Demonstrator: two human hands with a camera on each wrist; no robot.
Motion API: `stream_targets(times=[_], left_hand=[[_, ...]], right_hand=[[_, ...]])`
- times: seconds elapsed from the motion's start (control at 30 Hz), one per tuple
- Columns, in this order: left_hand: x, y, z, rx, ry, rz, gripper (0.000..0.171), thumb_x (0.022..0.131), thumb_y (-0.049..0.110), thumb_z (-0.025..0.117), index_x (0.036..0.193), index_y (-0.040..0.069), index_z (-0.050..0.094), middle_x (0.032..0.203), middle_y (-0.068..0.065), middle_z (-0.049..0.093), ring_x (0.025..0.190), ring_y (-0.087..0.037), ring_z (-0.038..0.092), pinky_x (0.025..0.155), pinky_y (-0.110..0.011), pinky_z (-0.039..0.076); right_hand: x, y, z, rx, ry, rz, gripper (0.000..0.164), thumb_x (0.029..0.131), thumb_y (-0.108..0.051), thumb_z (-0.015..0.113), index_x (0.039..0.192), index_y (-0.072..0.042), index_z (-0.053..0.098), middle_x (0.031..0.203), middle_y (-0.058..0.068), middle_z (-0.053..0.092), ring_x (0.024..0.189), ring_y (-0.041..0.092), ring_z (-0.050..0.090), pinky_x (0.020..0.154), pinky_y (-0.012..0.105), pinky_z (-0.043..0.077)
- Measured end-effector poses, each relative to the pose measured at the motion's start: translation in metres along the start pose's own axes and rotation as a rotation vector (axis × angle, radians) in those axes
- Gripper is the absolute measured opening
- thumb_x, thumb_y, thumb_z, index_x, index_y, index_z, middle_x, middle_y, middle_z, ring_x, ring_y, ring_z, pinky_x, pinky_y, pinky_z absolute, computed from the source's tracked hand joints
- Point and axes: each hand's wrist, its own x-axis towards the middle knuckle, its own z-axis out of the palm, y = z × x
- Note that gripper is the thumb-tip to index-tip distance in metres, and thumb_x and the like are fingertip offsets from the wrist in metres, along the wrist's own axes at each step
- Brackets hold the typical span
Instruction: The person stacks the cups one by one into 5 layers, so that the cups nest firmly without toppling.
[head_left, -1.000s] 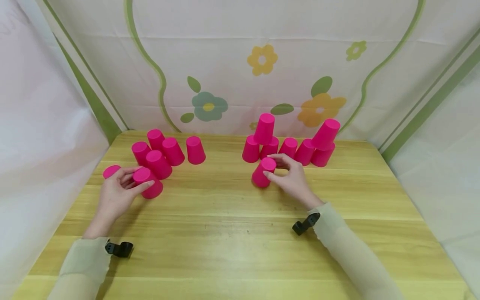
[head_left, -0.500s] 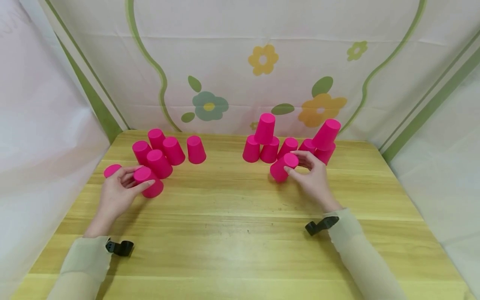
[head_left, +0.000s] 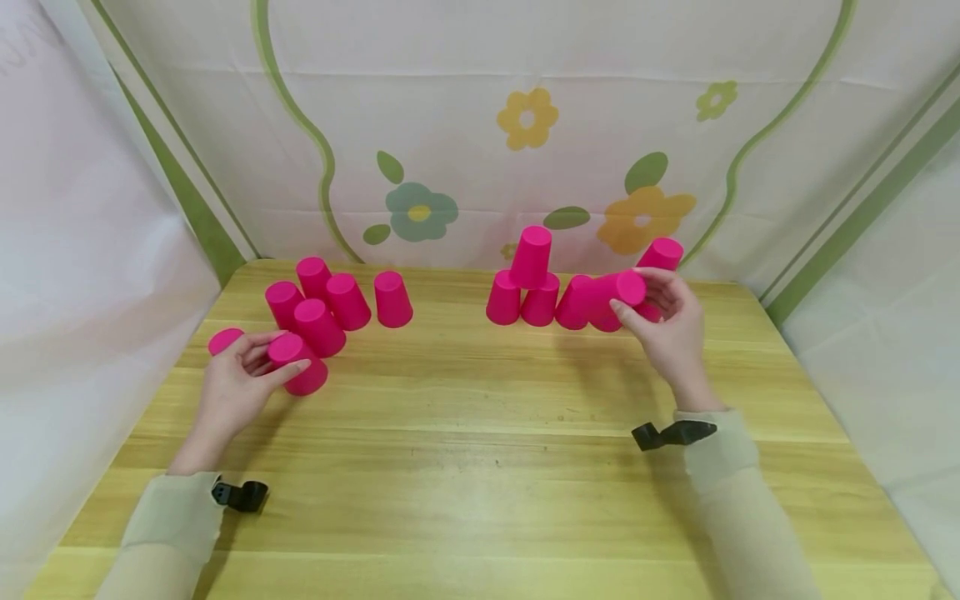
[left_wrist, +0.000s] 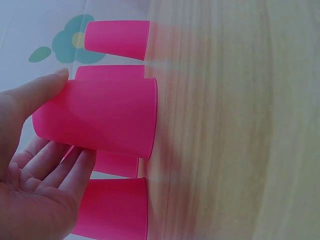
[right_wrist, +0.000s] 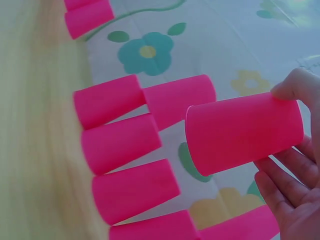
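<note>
My left hand (head_left: 234,390) grips an upside-down pink cup (head_left: 307,377) at the left front of a group of matching cups, thumb on one side and fingers on the other, as the left wrist view also shows. My right hand (head_left: 671,335) pinches another upside-down pink cup (right_wrist: 245,134) between thumb and fingers. This one is raised and tilted, in front of a row of upside-down cups (right_wrist: 122,142). An upper cup (head_left: 531,258) straddles two cups at the row's left end. A second upper cup (head_left: 665,252) at the right end is partly hidden by my right hand.
Several more upside-down cups (head_left: 348,302) stand at the table's back left, one set a little apart (head_left: 393,300). A further cup (head_left: 225,340) is partly covered by my left hand. Behind the wooden table (head_left: 450,500) hangs a flowered curtain (head_left: 480,167).
My right hand has lifted its cup off the table and carried it right and back, up to the row. My left hand and its cup have stayed in place.
</note>
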Motion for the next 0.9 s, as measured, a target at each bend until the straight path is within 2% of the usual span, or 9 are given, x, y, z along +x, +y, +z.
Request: stream_targets(times=[0.27, 0.53, 0.67, 0.9], left_hand=[[0.0, -0.001, 0.0, 0.003, 0.0, -0.005, 0.067, 0.089, 0.036, 0.081, 0.137, -0.002, 0.054, 0.13, -0.022, 0.062, 0.119, -0.04, 0.061, 0.083, -0.01, 0.05], [-0.001, -0.001, 0.0, 0.001, 0.011, -0.004, 0.066, 0.089, 0.037, 0.081, 0.136, -0.001, 0.055, 0.13, -0.02, 0.063, 0.119, -0.039, 0.061, 0.084, -0.009, 0.049], [0.0, -0.001, 0.0, 0.001, 0.011, -0.005, 0.066, 0.089, 0.037, 0.081, 0.136, -0.001, 0.055, 0.129, -0.02, 0.063, 0.118, -0.038, 0.062, 0.084, -0.009, 0.049], [0.0, -0.002, 0.0, 0.003, 0.012, -0.005, 0.066, 0.089, 0.037, 0.081, 0.136, -0.001, 0.056, 0.129, -0.019, 0.063, 0.116, -0.035, 0.063, 0.084, -0.009, 0.049]], right_hand=[[0.017, -0.04, -0.003, -0.012, 0.039, -0.068, 0.046, 0.083, 0.002, 0.081, 0.126, 0.002, 0.065, 0.117, 0.01, 0.068, 0.104, 0.021, 0.064, 0.094, 0.027, 0.051], [0.037, -0.058, -0.008, -0.121, 0.037, -0.088, 0.042, 0.084, -0.005, 0.083, 0.124, 0.0, 0.07, 0.114, 0.006, 0.071, 0.102, 0.016, 0.062, 0.095, 0.032, 0.046], [0.048, -0.055, -0.011, -0.178, 0.036, -0.074, 0.042, 0.084, -0.009, 0.084, 0.124, -0.001, 0.072, 0.114, 0.006, 0.069, 0.101, 0.015, 0.061, 0.093, 0.032, 0.046], [0.069, -0.028, -0.019, -0.244, 0.014, 0.068, 0.048, 0.086, -0.025, 0.084, 0.132, -0.017, 0.07, 0.123, 0.003, 0.064, 0.11, 0.015, 0.059, 0.084, 0.021, 0.05]])
